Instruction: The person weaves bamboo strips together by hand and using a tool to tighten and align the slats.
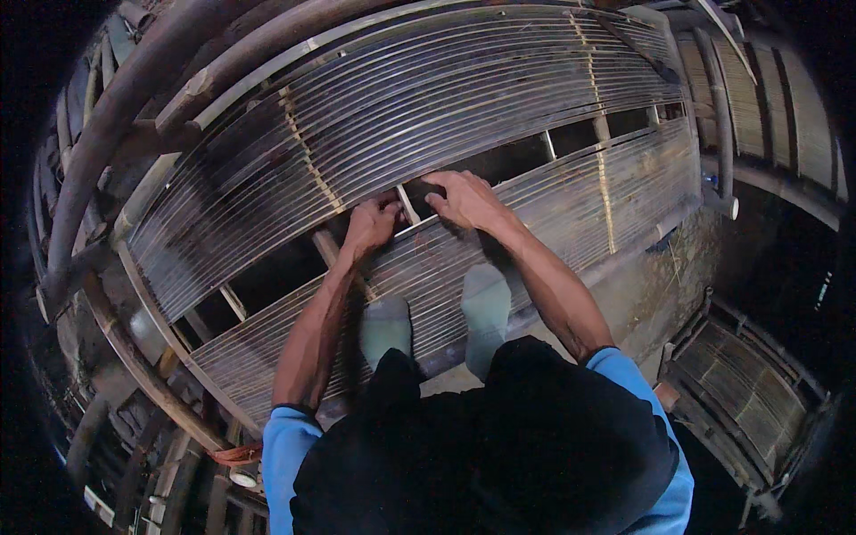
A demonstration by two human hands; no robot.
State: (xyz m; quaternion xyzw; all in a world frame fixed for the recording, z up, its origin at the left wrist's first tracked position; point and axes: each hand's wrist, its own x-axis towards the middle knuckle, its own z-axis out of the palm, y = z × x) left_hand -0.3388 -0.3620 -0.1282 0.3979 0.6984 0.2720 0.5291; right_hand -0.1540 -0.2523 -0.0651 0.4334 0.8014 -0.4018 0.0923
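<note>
A platform of thin bamboo slats is split by a long dark gap between a far section (446, 98) and a near section (562, 209). My left hand (372, 225) is at the gap, its fingers curled together beside a pale crosspiece (408, 205). Whatever those fingers pinch is hidden. Just right of that crosspiece, my right hand (468, 201) reaches over the gap. Its index finger touches or nearly touches the edge of the far slats, with the thumb held apart from it. Some of its other fingers are out of sight.
My feet in grey-green socks (486, 312) rest on the near slats. More crosspieces (234, 301) span the gap. Thick bamboo poles (98, 160) run along the left and far side. A low bamboo bench (744, 383) stands at lower right, and a slatted panel (776, 98) at far right.
</note>
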